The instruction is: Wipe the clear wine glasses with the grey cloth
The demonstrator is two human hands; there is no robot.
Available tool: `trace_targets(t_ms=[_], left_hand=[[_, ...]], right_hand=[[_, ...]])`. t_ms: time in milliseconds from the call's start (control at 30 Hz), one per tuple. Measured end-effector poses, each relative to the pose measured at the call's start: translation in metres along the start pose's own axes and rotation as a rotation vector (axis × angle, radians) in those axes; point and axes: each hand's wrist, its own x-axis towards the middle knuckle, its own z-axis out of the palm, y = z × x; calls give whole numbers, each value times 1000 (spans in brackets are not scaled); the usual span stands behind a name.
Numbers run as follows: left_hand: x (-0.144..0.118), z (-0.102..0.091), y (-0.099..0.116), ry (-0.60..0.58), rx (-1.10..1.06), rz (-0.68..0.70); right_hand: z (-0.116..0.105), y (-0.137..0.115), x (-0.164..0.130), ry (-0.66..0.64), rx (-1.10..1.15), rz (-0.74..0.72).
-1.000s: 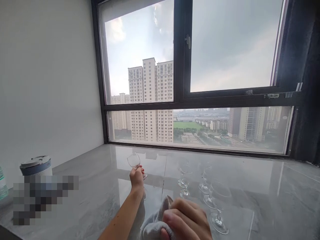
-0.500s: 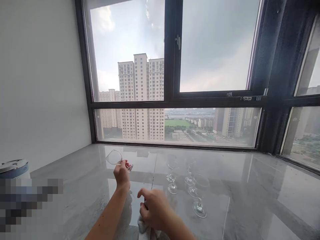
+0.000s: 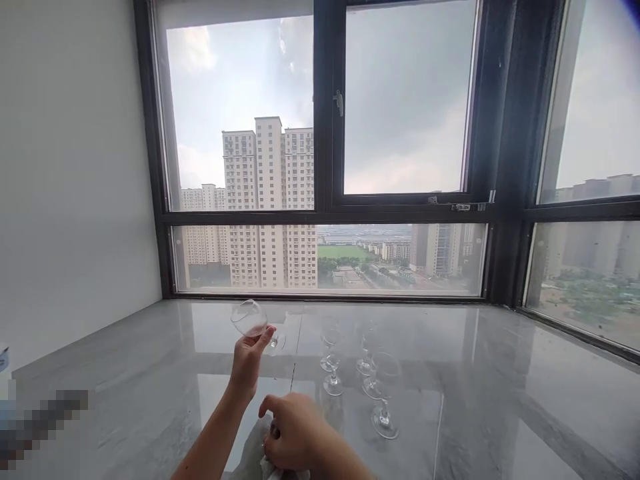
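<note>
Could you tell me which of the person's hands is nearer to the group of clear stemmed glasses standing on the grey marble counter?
The right hand, gripping a grey cloth just left of the standing glasses. The left hand is farther left, holding a tilted clear glass.

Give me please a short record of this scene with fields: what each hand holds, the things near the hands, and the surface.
left hand: left hand holds a clear stemmed glass by the stem, tilted, lifted off the counter
right hand: right hand rests on a grey cloth at the lower edge
nearby: standing glasses, upright, right of the hands; exact count hard to tell
surface: glossy grey marble counter under a large window
</note>
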Motion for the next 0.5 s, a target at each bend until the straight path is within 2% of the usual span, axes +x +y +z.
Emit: trace_targets(t_ms=[67,133,233,300,400,500], left_hand=[[6,-4,-1,70,-58,-16],[9,-8,-4,89,-44,-5],[10,-11,-10,76,155,68],[9,-11,-14,61,292,104],[5,-7,-17,-2,341,103],[-4,0,-15,-234,336,74]], right_hand=[[0,-1,0,-7,14,-9],[0,-2,0,40,37,13],[-3,-3,2,182,101,58],[-7,-3,4,333,162,60],[-17,2,7,676,214,33],[-26,8,8,956,177,3]])
